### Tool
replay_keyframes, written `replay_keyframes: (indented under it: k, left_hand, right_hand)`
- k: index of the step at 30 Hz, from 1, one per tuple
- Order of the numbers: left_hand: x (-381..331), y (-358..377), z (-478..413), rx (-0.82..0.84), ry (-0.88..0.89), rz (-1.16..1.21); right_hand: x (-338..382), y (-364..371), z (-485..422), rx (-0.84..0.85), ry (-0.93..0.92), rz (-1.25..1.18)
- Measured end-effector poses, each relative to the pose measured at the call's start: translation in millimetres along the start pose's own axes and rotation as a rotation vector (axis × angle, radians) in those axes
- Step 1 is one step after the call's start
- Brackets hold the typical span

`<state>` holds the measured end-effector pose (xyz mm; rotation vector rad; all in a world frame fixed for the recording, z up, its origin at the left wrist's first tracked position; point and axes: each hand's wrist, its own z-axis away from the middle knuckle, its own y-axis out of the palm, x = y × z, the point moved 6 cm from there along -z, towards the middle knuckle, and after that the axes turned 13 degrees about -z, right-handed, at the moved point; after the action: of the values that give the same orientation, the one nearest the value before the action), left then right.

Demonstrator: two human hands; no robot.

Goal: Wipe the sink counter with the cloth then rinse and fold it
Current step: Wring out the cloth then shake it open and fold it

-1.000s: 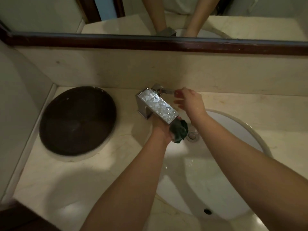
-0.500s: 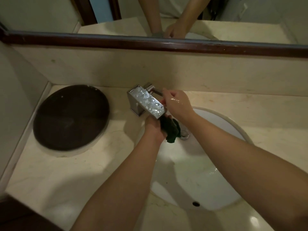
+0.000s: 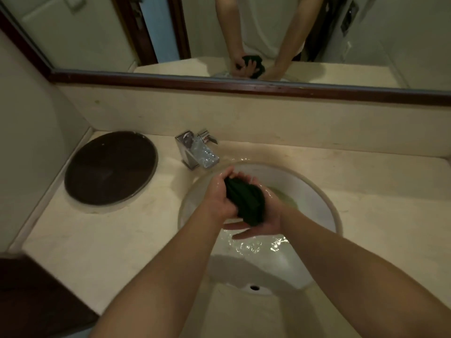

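Note:
A dark green cloth (image 3: 245, 202), wet and bunched up, is held between both my hands over the white sink basin (image 3: 317, 198). My left hand (image 3: 218, 197) grips its left side with curled fingers. My right hand (image 3: 262, 222) cups it from below and the right, fingers wrapped under it. Water lies rippling in the basin (image 3: 253, 245) beneath my hands. The square chrome tap (image 3: 197, 152) stands behind and to the left, its top beaded with drops. The beige marble counter (image 3: 122, 240) surrounds the sink.
A round dark lid or tray (image 3: 109, 168) sits on the counter at the left. A mirror with a dark wooden frame (image 3: 244, 85) runs along the back wall. The counter's front edge drops to a dark cabinet (image 3: 31, 301) at lower left.
My right hand left the tap handle and came down onto the cloth. Both hands moved with the cloth from under the spout to above the middle of the basin.

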<state>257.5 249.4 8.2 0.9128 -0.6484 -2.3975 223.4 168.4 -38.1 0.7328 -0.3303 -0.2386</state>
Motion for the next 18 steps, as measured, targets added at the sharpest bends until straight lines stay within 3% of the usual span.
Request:
replay_keyframes:
  k: [3,7,11,18]
  left_hand:
    - [-12.3,23.7,20.8,0.056,0.133,-0.102]
    - [-18.8,41.3,38.5,0.044,0.282,-0.404]
    - [-19.5,56.6,49.7,0.002,0.356,-0.569]
    - [-17.0,64.3,48.9,-0.188,0.309,-0.463]
  right_hand:
    - [-0.9,32.8,25.2,0.243,-0.011,-0.023]
    - [13.9,49.6,61.2,0.356,-0.059,0.002]
    - [21.2,42.8,78.1,0.18,0.048,0.287]
    - [38.6,53.6,95.5,-0.193,-0.073,0.893]
